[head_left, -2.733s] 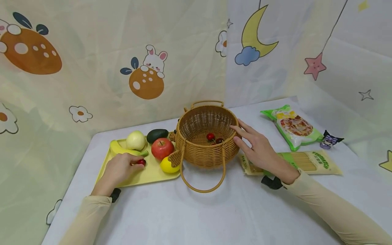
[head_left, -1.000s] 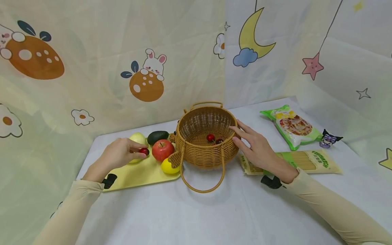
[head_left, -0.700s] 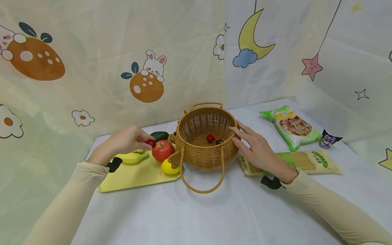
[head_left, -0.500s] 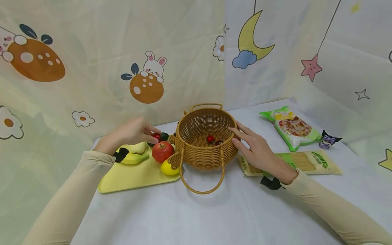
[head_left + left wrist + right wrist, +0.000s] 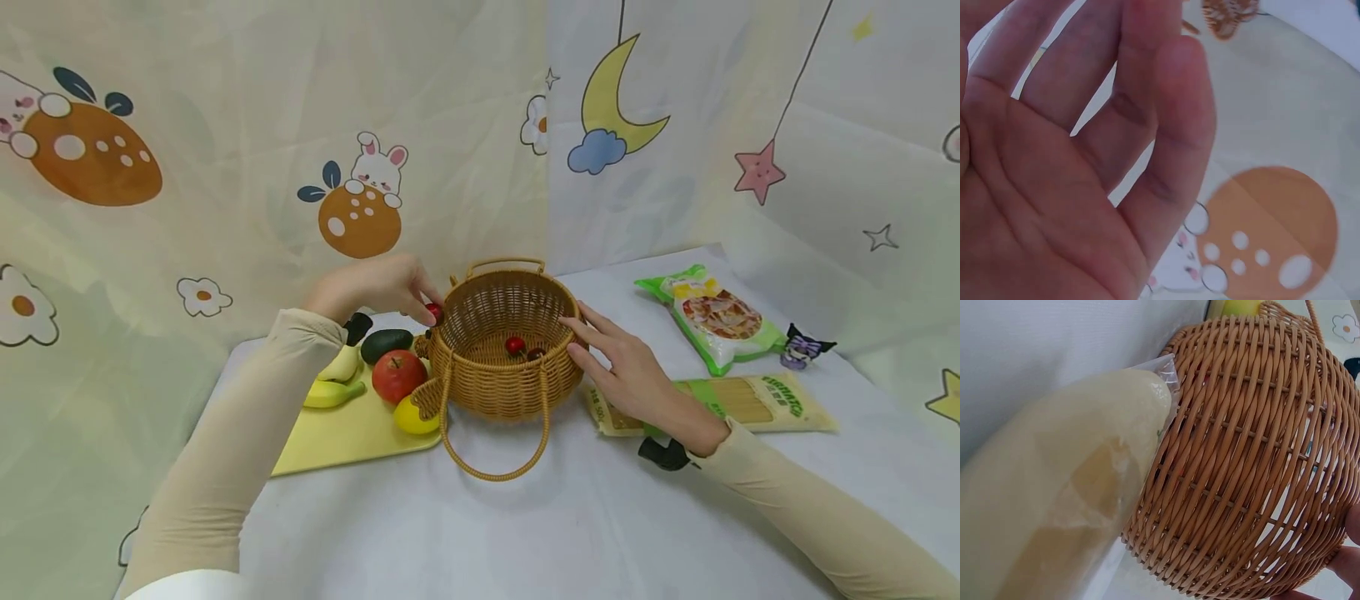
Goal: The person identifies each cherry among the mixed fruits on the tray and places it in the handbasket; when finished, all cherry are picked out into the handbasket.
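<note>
In the head view my left hand [image 5: 386,286] pinches a red cherry [image 5: 434,314] at the left rim of a wicker basket [image 5: 510,387]. The left wrist view shows the palm and fingers but not the cherry. Two more cherries [image 5: 515,345] lie inside the basket. My right hand [image 5: 626,371] rests on the basket's right side, its fairly straight fingers touching the rim. The right wrist view shows the woven wall [image 5: 1254,456] with fingertips against it.
A yellow tray [image 5: 337,437] at left holds a banana [image 5: 330,393], a pale round fruit [image 5: 342,364], an avocado [image 5: 386,343], an apple [image 5: 399,376] and a lemon [image 5: 415,416]. Right are a noodle pack [image 5: 750,402], a green-white bag [image 5: 716,317] and a small figurine [image 5: 804,346].
My left hand has picked the cherry up from the tray and carried it right and up, past the avocado, to the basket's rim. The right hand has stayed at the basket.
</note>
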The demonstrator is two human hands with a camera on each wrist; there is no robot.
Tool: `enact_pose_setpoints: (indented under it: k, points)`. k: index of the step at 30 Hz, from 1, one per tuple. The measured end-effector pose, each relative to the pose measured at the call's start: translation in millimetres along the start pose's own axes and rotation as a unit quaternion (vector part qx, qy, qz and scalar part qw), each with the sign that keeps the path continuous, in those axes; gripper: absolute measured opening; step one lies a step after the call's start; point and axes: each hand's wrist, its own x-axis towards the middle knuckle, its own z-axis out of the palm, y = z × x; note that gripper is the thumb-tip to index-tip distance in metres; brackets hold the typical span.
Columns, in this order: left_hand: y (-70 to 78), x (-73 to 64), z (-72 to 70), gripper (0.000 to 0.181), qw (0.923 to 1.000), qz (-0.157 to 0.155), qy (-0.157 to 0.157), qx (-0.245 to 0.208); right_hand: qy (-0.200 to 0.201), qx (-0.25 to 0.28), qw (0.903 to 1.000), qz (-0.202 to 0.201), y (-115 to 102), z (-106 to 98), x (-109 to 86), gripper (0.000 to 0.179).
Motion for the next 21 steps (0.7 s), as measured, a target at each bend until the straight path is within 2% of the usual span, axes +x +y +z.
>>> enact_pose_setpoints:
  k: [7,11,14,21]
  points:
    - [17.3,32.1,-0.5,0.028,0.9989,0.041,-0.007,0.021,0.004,0.004,1.0,-0.002,-0.9,-0.4,-1.6,0.046]
    - [24.6,47.5,4.3,0.029,0.9983,0.05,-0.015,0.025,0.002,0.008,1.0,0.003,-0.7,0.0,-3.4,0.046]
    - [30.4,57.9,6.6,0.03,0.9982,0.055,-0.021,0.012,0.0,0.008,1.0,0.004,-0.2,0.6,-3.9,0.046]
    - [43.6,85.3,10.7,0.029,0.9969,0.077,-0.009,0.014,0.005,0.003,1.0,-0.002,0.6,0.3,-1.3,0.045]
